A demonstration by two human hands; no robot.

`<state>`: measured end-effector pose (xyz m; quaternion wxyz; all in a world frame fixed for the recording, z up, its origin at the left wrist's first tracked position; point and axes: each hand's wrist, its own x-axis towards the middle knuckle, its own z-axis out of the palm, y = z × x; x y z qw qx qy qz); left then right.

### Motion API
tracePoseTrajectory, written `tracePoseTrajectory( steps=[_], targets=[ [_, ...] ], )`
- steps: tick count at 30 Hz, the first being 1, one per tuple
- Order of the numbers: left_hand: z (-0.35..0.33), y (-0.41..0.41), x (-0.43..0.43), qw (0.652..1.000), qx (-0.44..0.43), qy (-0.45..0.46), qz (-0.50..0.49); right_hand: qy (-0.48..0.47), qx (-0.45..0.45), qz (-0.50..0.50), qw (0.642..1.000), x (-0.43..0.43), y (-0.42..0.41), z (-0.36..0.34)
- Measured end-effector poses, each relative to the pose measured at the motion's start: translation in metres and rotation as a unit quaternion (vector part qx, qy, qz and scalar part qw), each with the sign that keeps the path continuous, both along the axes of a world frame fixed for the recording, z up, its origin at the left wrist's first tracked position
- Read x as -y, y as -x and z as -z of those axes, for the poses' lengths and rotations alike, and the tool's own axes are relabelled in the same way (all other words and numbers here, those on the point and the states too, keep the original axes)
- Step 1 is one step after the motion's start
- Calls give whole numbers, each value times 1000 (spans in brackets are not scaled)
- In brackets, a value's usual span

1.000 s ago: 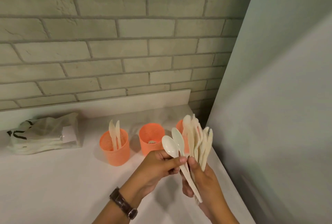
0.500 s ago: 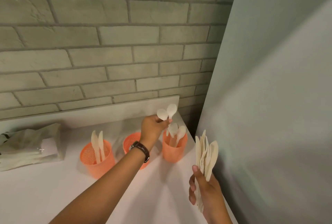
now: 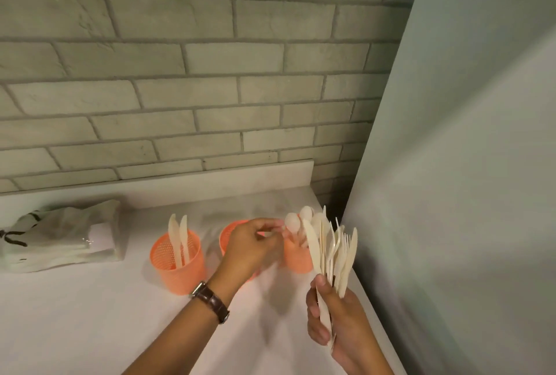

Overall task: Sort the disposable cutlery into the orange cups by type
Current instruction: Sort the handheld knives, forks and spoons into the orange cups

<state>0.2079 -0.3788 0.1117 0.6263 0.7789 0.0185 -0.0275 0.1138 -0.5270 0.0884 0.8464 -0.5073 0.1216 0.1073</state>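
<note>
Three orange cups stand in a row on the white counter (image 3: 90,314). The left cup (image 3: 177,266) holds two knives (image 3: 178,238). The middle cup (image 3: 227,235) is mostly hidden behind my left hand (image 3: 251,247). Several spoons (image 3: 292,222) stand in the right cup (image 3: 296,259). My left hand hovers just left of those spoons, its fingers loosely apart and nothing visible in them. Nearer to me, my right hand (image 3: 335,325) grips a fanned bundle of forks and knives (image 3: 335,250), which partly covers the right cup.
A crumpled plastic bag (image 3: 60,236) with white packets lies at the left on the counter. A brick wall (image 3: 210,89) rises behind the cups. A smooth grey panel (image 3: 466,194) closes off the right side, next to the counter's right edge.
My left hand pulled two spoons from the bundle and carried them over the right cup. The spoons now stand in that cup and the hand has drawn back slightly, with nothing in it.
</note>
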Motion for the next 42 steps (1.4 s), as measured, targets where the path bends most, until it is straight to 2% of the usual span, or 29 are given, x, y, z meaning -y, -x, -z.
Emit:
tracePoseTrajectory(
  steps=[5,9,14,20,24,31,35,38,42],
  targets=[
    [-2,62,-33,991,-92,74,60,13,12,-53,998,-29,0,1],
    [9,91,-55,978,-152,133,58,30,26,-112,993,-60,3,3],
    [13,108,-78,984,-114,140,-3,98,51,-181,977,-91,7,5],
    [12,111,-93,988,-72,94,-100,130,71,-179,973,-113,12,3],
    [9,112,-96,986,-72,77,-128,131,78,-172,973,-120,14,2],
    [10,113,-103,973,-71,149,-164,150,55,-130,979,-121,11,1],
    [3,103,-118,960,-48,181,-208,130,20,-83,988,-113,4,1],
    [-8,80,-142,954,6,153,-257,147,5,-64,987,-102,-2,5],
    [-12,39,-167,958,51,43,-280,101,-30,-69,992,-94,-4,4]
  ],
)
